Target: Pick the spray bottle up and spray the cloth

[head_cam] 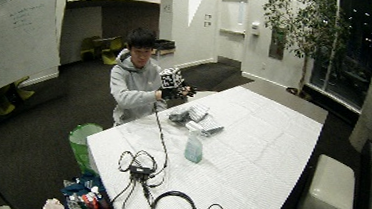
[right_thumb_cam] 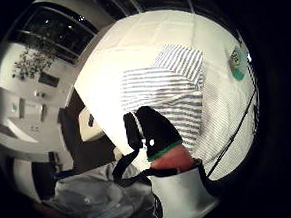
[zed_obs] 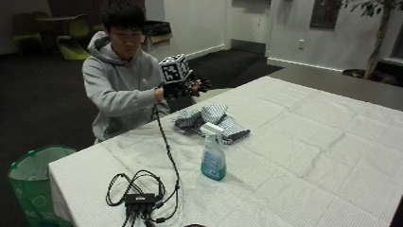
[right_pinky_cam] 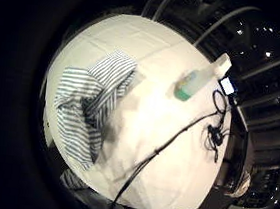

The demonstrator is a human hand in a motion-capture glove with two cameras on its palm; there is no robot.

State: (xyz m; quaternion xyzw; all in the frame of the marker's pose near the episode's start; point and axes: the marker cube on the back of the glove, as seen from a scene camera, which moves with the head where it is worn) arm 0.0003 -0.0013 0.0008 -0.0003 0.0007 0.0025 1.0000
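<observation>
spray bottle point(zed_obs: 213, 156) label too small to read; hand point(zed_obs: 189, 87) fingers partly hidden behind marker, curl unclear

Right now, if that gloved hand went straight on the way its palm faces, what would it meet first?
Probably the striped cloth: the right hand is raised above the table's near edge, and both palm views look down on that cloth, the spray bottle lying farther off. Depth is uncertain.

Upright clear spray bottle point(zed_obs: 213, 153) of teal liquid, white trigger head, near a crumpled blue-striped cloth point(zed_obs: 211, 121) on the table
</observation>
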